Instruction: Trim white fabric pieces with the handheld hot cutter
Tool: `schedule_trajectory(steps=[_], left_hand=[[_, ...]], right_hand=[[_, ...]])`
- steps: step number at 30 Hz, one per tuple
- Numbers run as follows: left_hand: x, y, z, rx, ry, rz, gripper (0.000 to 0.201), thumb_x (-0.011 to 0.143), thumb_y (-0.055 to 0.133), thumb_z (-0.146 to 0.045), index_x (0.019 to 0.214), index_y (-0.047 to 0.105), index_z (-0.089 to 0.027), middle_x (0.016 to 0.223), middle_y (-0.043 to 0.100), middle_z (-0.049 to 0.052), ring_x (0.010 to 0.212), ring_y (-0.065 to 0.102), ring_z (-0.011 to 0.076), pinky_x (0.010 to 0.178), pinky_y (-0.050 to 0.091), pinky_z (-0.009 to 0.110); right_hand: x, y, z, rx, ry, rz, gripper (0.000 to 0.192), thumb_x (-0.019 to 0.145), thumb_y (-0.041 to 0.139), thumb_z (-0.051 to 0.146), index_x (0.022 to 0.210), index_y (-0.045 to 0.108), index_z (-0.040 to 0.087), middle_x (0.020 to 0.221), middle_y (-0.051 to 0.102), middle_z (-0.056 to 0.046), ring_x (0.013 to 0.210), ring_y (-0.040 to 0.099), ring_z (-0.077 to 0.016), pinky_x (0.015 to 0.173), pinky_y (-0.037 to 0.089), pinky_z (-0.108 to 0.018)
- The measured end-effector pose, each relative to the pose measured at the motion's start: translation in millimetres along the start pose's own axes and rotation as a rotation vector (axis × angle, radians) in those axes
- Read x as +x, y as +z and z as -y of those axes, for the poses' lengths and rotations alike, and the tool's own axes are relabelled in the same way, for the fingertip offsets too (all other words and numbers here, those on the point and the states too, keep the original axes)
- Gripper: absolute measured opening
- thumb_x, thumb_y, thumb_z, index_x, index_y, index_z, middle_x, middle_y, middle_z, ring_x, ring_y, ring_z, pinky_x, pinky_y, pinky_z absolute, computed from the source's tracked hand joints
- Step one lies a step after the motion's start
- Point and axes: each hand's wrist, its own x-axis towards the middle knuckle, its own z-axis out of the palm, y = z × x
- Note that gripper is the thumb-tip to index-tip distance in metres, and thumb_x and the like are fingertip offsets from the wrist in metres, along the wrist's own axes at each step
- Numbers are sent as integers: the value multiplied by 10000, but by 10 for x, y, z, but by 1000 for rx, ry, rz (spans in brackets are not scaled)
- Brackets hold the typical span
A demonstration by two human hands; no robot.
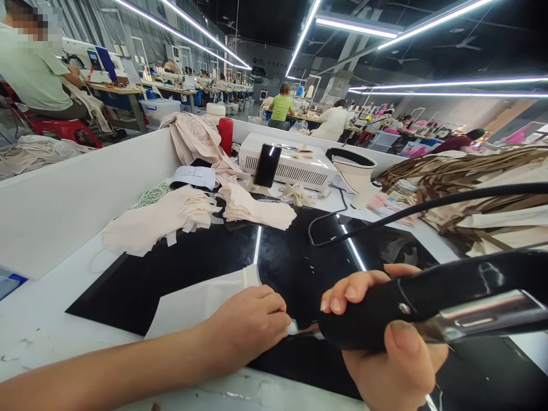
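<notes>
Head view: my left hand [250,322] is closed near the middle of the frame, thumb and fingers pinching the white cloth [197,299], which spreads out beyond my wrist toward the centre left. A small pale bit of it shows just past my fingertips. My right hand [402,365], at the lower right, is wrapped around a black tool [363,317] with a shiny metal lever along its side. The tool's thin metal tip points left and comes right up to my left fingertips; I can't tell whether it touches the cloth.

Under both hands lies a glossy black sheet [295,257] on the white tabletop [38,331]. Two stacks of cream cloth pieces [257,208] sit on and beside its far edge. Above them, at upper centre, a phone [268,165] leans against a white box [295,165], with a red spool [225,135] to its left. Brown straps [454,171] are heaped at the right edge.
</notes>
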Motion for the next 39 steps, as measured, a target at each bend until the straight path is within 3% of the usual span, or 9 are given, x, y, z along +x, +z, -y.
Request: schedule_trajectory(steps=[3,7,21,29,39], left_hand=[[-22,-11,-3,11,26,-32,192,1012,610,-97,832,625,-164,931,663,20,825,594,174,788,521,299],[-42,-79,-9,46,57,23,185,949,577,5,865,640,-147,940,671,37,841,603,183,794,530,302],[-67,-103,-16,127,110,51,238,1002,463,1,950,655,-130,888,660,49,841,615,192,805,536,311],[-83,-53,-45,179,135,-66,272,1007,459,7,855,628,-141,793,589,28,744,543,168,754,514,301],[-50,-40,-100,218,146,-89,297,1031,471,-25,800,608,-152,767,562,22,717,522,163,707,489,298]], right_hand=[[3,-1,-2,0,2,-6,396,809,848,416,1114,650,259,743,681,41,569,635,-145,505,592,-295],[5,-9,7,4,14,-4,400,799,853,423,1104,650,263,735,681,44,565,632,-146,504,599,-297],[-5,-25,10,-20,1,-9,390,811,829,415,1108,634,255,737,675,44,562,628,-146,499,588,-299],[56,26,-6,-19,2,-59,385,784,824,389,1089,630,258,731,677,49,566,619,-148,517,595,-305],[58,46,-34,-7,11,-47,385,780,846,394,1087,650,266,733,685,55,563,626,-152,517,593,-314]])
